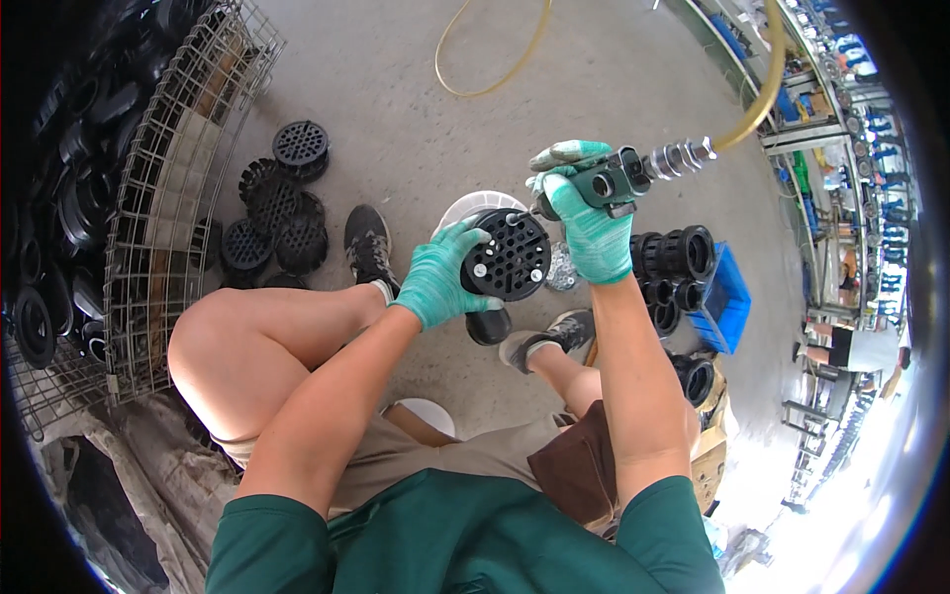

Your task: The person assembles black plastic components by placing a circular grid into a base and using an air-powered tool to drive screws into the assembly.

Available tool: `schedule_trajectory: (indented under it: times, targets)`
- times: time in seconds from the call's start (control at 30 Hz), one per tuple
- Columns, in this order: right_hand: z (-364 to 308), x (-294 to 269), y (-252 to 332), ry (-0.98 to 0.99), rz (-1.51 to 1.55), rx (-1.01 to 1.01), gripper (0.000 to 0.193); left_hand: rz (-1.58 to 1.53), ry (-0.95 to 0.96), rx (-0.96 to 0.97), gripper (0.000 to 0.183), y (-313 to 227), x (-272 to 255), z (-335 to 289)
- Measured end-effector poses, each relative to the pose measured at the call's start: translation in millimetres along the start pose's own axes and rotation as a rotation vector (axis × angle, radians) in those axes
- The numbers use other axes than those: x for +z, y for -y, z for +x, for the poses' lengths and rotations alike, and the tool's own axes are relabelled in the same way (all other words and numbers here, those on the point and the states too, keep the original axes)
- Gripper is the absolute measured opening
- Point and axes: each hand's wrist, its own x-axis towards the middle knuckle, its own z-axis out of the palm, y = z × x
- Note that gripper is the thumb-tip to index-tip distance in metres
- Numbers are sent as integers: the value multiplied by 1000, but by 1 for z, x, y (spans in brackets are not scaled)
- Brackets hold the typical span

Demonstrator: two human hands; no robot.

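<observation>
My left hand, in a green glove, grips the rim of a round black perforated cover, fingers wrapped round its left side. A few shiny screw heads or washers sit near the cover's edge. My gloved right hand is closed round a dark green air screwdriver. The tool's tip points left at the upper right rim of the cover; whether it touches a screw I cannot tell. A metal coupling joins the tool to a yellow air hose. Beneath the cover, a black cylindrical part shows.
A white round container and a heap of small shiny pieces lie behind the cover. Black perforated covers are stacked at left, beside a wire cage of black parts. Black ribbed rings and a blue crate stand at right.
</observation>
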Motion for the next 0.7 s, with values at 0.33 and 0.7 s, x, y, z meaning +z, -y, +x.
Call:
schedule_trajectory:
  times: [0.33, 0.7]
  targets:
    - [-42, -24, 47, -60, 122, -92, 34, -15, 31, -58, 98, 6, 3, -2]
    - [-75, -33, 11, -151, 30, -30, 35, -51, -28, 6, 96, 5, 6, -1]
